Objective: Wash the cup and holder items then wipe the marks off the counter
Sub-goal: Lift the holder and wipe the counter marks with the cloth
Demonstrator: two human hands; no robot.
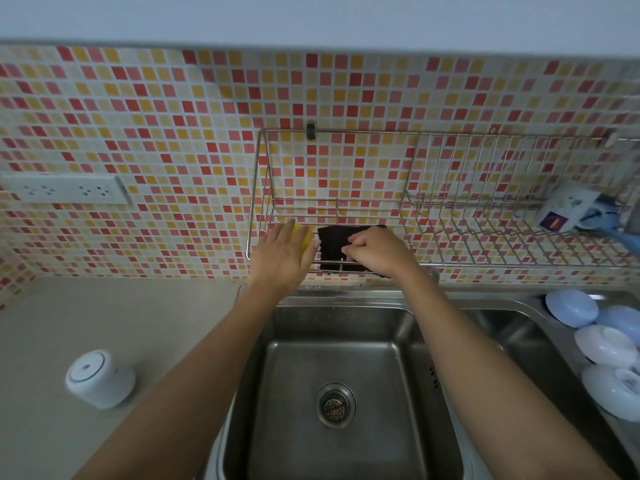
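Note:
Both my arms reach up to the wire rack (346, 202) on the tiled wall above the sink. My left hand (284, 252) lies with straight fingers over a yellow sponge (305, 237) on the rack's left shelf. My right hand (375, 251) has its fingers curled on a black cloth or scouring pad (334, 247) lying on the same shelf. A white cup (100, 377) rests on its side on the beige counter (138, 323) at the left. A patterned mug (568, 209) lies in the rack's right section.
The steel sink basin (339, 393) with its drain strainer (335, 405) sits directly below my arms. Several white and pale blue bowls (606, 344) lie upside down on the drainboard at right. A white double power socket (65, 188) is on the wall at left.

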